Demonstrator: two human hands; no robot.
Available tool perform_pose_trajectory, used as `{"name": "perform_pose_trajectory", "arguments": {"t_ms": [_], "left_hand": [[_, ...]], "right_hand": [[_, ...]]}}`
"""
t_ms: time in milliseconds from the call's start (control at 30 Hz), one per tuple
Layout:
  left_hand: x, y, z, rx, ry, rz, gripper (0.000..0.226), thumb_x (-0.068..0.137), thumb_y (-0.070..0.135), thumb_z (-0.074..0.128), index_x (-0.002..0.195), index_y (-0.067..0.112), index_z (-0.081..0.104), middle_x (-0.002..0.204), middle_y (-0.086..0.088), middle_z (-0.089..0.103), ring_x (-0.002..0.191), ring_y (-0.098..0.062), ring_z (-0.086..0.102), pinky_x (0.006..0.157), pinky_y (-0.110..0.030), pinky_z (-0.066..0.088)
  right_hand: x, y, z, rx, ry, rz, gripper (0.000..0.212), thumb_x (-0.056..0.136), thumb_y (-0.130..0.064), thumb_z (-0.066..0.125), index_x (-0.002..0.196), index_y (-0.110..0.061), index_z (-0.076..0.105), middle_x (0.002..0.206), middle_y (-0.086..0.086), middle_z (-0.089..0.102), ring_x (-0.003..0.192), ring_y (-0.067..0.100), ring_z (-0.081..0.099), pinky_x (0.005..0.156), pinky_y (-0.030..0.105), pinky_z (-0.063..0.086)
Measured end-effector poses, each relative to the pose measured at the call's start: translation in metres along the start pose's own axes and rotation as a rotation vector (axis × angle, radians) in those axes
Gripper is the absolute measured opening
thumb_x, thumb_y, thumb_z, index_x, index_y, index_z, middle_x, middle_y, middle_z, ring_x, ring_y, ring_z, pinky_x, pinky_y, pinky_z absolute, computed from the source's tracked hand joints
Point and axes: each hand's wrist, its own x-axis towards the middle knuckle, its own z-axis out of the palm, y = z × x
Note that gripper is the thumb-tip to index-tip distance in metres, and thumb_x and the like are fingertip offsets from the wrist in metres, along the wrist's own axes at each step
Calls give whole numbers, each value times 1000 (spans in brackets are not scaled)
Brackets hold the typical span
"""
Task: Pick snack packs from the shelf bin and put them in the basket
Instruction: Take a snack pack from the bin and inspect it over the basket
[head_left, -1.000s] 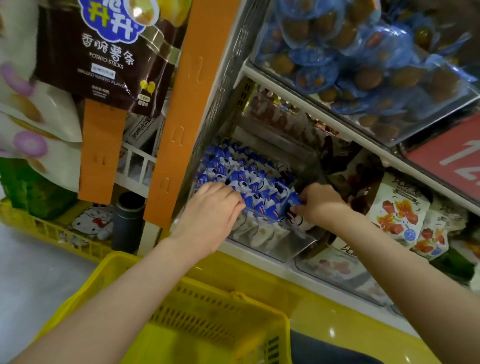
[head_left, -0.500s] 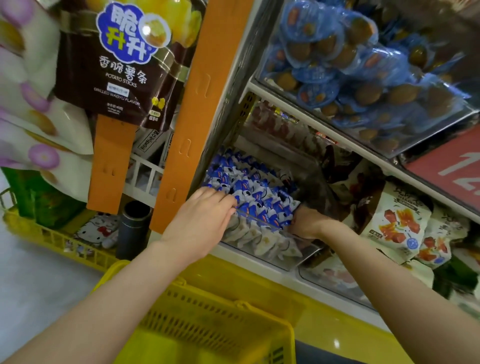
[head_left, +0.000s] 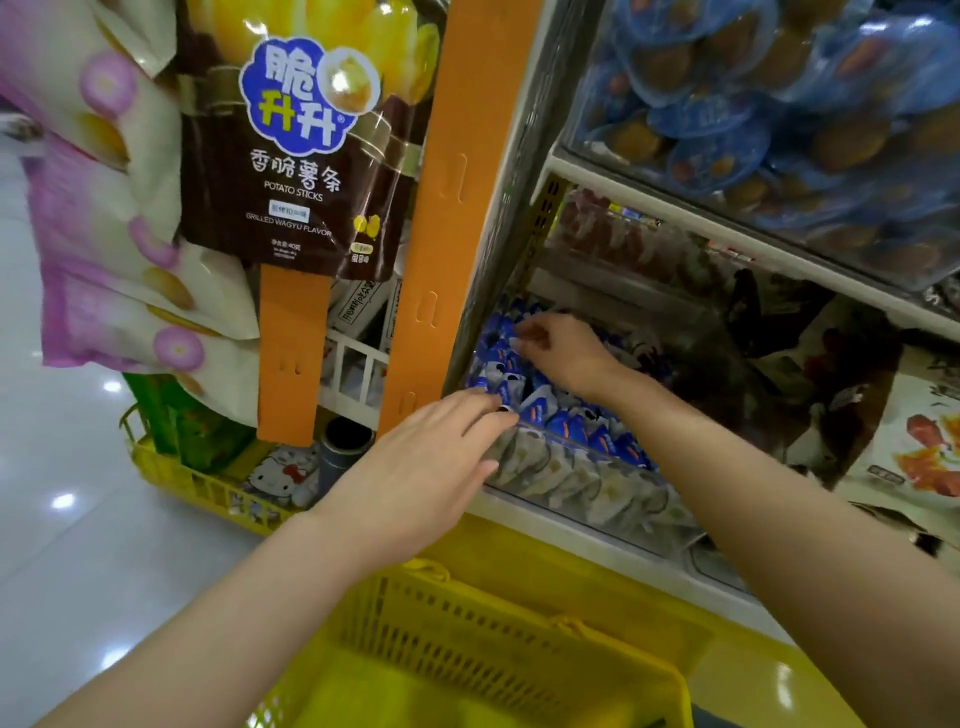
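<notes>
Inside the clear shelf bin (head_left: 597, 483), lower shelf: blue-and-white snack packs (head_left: 571, 423), heaped. Right hand (head_left: 566, 353) at the heap's rear left, fingers curled, pinching one pack. Left hand (head_left: 431, 467) flat, fingers straight, tips touching packs at the bin's front rim. Yellow basket (head_left: 467, 623) below both arms. Potato sticks bag (head_left: 301, 156) hangs upper left.

- The left hand (head_left: 431, 467) shows only its back. Its fingertips sink among the blue snack packs (head_left: 571, 423), so any grip there is hidden.
- The right hand (head_left: 566, 353) curls over the packs farther in and is smeared. I can't say if it is pinching or only touching.
- The print on the packs is too small to read.
- The yellow basket (head_left: 467, 618) runs off the bottom edge, its floor unseen.
</notes>
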Motion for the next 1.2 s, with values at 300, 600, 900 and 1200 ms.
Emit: {"name": "perform_pose_trajectory", "arguments": {"t_ms": [300,600,900,1200], "left_hand": [[2,2,1,-12,74,14,42,97,28,38,139,22,33,140,4,34,133,-10,22,105,-16,13],[-4,6,2,-16,52,-23,48,97,33,38,142,25,26,152,4,21,142,-10,7,109,-19,-5],[-31,45,1,-531,229,-431,31,95,32,42,126,25,44,114,12,46,106,-4,45,88,-20,37],[-50,70,18,-1157,91,-727,14,89,16,58,103,15,58,104,-7,67,94,-17,65,75,-22,52]], "right_hand": [[34,0,27,-69,62,68,24,92,-24,55,105,-6,66,107,16,66,103,29,60,88,37,48],[4,-5,1,50,470,-84,13,93,-19,53,95,-17,66,88,-1,66,76,10,57,68,22,44],[-119,-9,-19,500,489,-258,16,92,-12,54,85,-26,59,91,-1,65,81,10,64,65,25,56],[-195,2,38,956,40,-11,13,91,-3,51,88,-11,61,86,4,65,71,2,64,63,20,56]]}}
